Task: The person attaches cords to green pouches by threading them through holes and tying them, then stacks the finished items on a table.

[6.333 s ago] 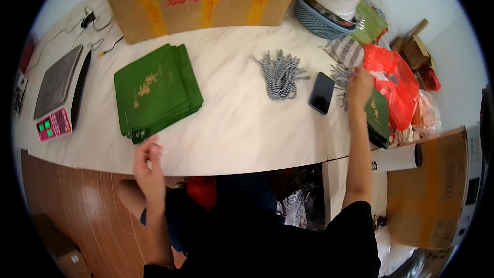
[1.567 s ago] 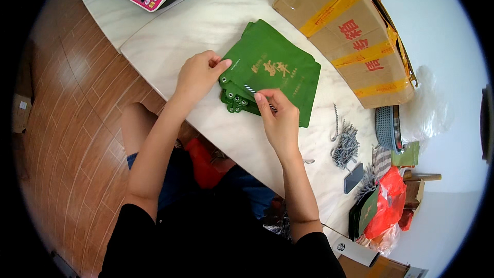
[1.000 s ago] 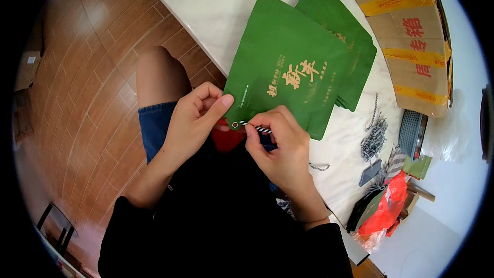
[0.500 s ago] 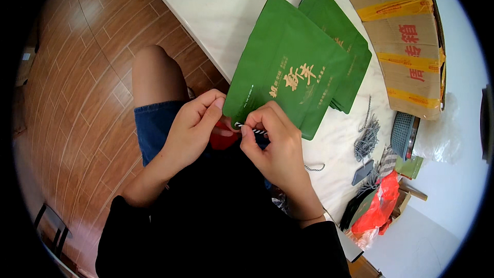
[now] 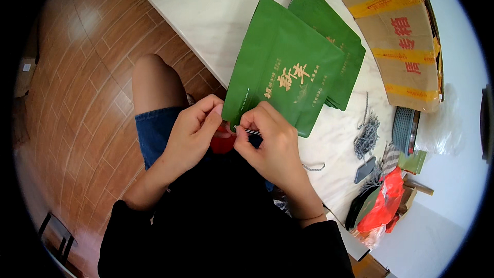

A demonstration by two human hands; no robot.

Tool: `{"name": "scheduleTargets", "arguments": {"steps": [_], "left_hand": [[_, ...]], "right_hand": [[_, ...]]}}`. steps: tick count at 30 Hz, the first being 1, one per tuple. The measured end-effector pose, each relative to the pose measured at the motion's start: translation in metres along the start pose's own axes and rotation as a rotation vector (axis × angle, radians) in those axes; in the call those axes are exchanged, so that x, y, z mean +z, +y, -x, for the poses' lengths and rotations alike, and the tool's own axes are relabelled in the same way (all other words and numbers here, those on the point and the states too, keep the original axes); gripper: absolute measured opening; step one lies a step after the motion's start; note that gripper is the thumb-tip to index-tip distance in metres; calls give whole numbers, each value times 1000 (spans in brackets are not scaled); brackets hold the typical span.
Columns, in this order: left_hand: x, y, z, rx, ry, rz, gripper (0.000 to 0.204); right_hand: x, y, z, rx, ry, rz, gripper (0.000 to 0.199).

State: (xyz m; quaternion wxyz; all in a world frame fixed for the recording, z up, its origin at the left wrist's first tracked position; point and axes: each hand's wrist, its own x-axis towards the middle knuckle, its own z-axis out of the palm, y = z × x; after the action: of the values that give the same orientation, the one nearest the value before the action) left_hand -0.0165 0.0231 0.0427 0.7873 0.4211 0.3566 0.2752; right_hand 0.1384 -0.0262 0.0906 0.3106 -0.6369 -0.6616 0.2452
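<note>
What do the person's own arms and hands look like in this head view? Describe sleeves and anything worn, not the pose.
Both forearms are bare below black long sleeves pushed up towards the elbows. The left hand and the right hand wear no gloves, and no rings or watch can be made out. The black sleeves match the black top; blue denim shorts show beneath the left arm.

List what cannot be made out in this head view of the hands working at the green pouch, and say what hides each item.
- Corner of the green pouch: covered by the left hand and right hand.
- Striped cord: only a short bit shows; the rest sits inside the right hand's grip.
- Red thing under the hands: mostly hidden, kind unclear.
- Cardboard box: cut off by the top edge.
- Lower pouches in the stack: covered by the held pouch.
</note>
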Motion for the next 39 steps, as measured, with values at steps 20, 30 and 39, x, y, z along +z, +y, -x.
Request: {"name": "scheduleTargets", "arguments": {"steps": [20,30,39], "left_hand": [[2,2,-2,151,-36,-155,17],[-15,-37,24,-11,6,-458,21],[-24,-67,19,-109,7,-255,34]], "right_hand": [[7,9,3,-96,265,107,20],[10,58,-37,-33,491,346,14],[-5,54,-13,209,520,54,14]]}}
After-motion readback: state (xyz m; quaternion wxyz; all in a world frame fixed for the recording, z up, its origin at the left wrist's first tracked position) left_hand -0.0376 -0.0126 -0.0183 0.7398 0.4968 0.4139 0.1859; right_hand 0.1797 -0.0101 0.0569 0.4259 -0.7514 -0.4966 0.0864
